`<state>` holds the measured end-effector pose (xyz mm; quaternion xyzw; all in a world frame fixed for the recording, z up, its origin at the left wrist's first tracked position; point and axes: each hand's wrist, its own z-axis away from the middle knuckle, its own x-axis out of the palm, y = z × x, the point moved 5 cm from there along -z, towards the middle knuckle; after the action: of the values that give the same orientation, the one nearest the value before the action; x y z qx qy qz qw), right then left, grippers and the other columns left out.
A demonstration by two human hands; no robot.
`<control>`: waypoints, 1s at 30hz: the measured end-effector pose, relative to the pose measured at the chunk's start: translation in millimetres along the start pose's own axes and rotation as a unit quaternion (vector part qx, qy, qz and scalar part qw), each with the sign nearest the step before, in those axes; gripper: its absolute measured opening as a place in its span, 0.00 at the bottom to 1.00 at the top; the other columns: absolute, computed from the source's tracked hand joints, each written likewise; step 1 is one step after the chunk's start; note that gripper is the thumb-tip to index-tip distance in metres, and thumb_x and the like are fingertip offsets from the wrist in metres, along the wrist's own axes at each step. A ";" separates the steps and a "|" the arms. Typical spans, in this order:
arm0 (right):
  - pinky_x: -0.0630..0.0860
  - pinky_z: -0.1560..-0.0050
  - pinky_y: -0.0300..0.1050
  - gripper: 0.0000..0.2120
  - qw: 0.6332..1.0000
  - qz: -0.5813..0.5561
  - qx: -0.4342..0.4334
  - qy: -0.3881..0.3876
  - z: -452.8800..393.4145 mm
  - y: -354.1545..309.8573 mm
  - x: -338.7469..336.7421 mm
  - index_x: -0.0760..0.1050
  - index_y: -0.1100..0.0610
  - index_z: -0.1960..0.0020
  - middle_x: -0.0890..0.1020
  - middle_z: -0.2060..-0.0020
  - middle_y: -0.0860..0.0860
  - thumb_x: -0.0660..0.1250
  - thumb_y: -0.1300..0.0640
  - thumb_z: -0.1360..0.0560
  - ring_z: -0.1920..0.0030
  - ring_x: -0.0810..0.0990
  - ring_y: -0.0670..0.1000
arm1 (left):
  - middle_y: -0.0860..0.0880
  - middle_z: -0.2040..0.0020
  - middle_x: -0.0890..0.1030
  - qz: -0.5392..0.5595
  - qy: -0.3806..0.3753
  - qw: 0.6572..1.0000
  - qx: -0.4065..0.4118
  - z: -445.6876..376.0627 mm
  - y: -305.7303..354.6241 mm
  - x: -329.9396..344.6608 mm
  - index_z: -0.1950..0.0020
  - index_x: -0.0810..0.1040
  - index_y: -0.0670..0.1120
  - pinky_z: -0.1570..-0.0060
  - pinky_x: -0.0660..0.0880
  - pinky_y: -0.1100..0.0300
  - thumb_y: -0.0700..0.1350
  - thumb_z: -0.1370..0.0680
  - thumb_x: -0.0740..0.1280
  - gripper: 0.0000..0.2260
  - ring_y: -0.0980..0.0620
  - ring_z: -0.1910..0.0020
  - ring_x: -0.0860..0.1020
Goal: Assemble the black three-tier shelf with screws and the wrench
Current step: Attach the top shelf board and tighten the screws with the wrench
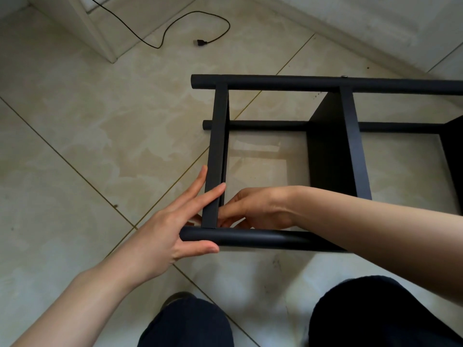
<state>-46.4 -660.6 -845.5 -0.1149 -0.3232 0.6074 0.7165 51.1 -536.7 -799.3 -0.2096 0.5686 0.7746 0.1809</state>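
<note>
The black shelf frame [275, 85] looks like matt painted metal tubing, smooth, with a dull sheen along the near round bar [263, 238]. Its flat shelf panel [328, 146] is matt black, possibly laminated board, though the view is too dim to be sure. The floor tiles [100, 136] are glossy, marbled beige stone or ceramic. The cable [175, 23] is black plastic. Dark cloth trousers [370, 314] look soft and matt.
</note>
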 end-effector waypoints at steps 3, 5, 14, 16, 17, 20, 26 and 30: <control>0.77 0.51 0.42 0.08 1.000 -0.013 0.006 -0.009 4.4 0.1 -2.5 0.84 0.54 0.54 0.83 0.59 0.49 0.70 0.51 0.24 0.58 0.81 0.47 | 0.75 0.24 0.41 0.000 0.003 1.000 0.002 -0.1 -0.6 0.6 0.27 0.53 0.78 0.24 0.59 0.56 0.62 0.33 0.72 0.40 0.74 0.25 0.48; 0.78 0.51 0.42 0.06 1.000 -0.016 0.003 -0.006 5.3 0.6 -2.7 0.83 0.55 0.55 0.83 0.59 0.49 0.70 0.53 0.24 0.58 0.81 0.47 | 0.75 0.23 0.41 -0.003 0.001 1.000 0.000 -0.1 -0.6 0.7 0.27 0.53 0.78 0.23 0.60 0.51 0.61 0.32 0.72 0.40 0.72 0.24 0.49; 0.76 0.44 0.44 0.07 0.999 -0.029 -0.010 -0.016 4.6 -2.3 1.4 0.83 0.55 0.49 0.82 0.50 0.53 0.68 0.54 0.22 0.52 0.80 0.49 | 0.73 0.23 0.42 -0.003 0.003 1.000 0.010 -1.1 -1.4 0.3 0.26 0.54 0.77 0.24 0.63 0.47 0.63 0.32 0.71 0.39 0.70 0.23 0.49; 0.76 0.47 0.44 0.06 1.000 -0.028 -0.002 -0.014 5.7 -1.9 -0.5 0.82 0.55 0.49 0.81 0.51 0.53 0.68 0.55 0.22 0.54 0.80 0.49 | 0.73 0.22 0.42 -0.002 0.003 1.000 0.008 -1.6 -1.8 0.2 0.26 0.54 0.77 0.25 0.66 0.46 0.63 0.32 0.71 0.39 0.69 0.23 0.49; 0.76 0.47 0.44 0.06 1.000 -0.026 0.002 -0.010 5.5 -1.0 -0.7 0.82 0.55 0.49 0.81 0.51 0.53 0.68 0.55 0.22 0.55 0.80 0.49 | 0.73 0.22 0.42 -0.002 0.003 1.000 0.008 -1.8 -2.1 0.2 0.26 0.54 0.77 0.25 0.65 0.47 0.63 0.32 0.71 0.39 0.69 0.23 0.49; 0.77 0.46 0.43 0.06 1.000 -0.020 -0.001 -0.003 2.0 -0.6 2.9 0.82 0.55 0.49 0.82 0.51 0.53 0.68 0.55 0.22 0.52 0.81 0.48 | 0.73 0.23 0.42 -0.003 0.002 1.000 0.011 -2.0 -2.6 1.1 0.26 0.53 0.77 0.24 0.56 0.55 0.63 0.32 0.71 0.39 0.71 0.24 0.48; 0.77 0.44 0.44 0.06 0.999 -0.027 0.002 -0.021 2.3 -2.9 4.2 0.83 0.54 0.49 0.81 0.48 0.54 0.68 0.54 0.22 0.50 0.81 0.49 | 0.74 0.23 0.41 -0.002 -0.001 1.000 0.006 -2.5 -2.8 1.9 0.27 0.53 0.78 0.26 0.49 0.66 0.63 0.32 0.70 0.39 0.72 0.24 0.46; 0.76 0.48 0.42 0.10 0.999 -0.029 0.021 -0.011 5.3 -0.4 0.0 0.81 0.57 0.44 0.82 0.54 0.51 0.68 0.53 0.22 0.54 0.80 0.48 | 0.75 0.23 0.42 0.010 0.001 1.000 0.004 -2.2 -2.1 1.1 0.28 0.54 0.79 0.35 0.51 0.82 0.61 0.32 0.72 0.39 0.74 0.25 0.47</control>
<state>-49.3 -661.8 -841.3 -0.0840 -0.3213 0.5942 0.7326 51.5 -538.1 -802.2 -0.2045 0.5741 0.7737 0.1734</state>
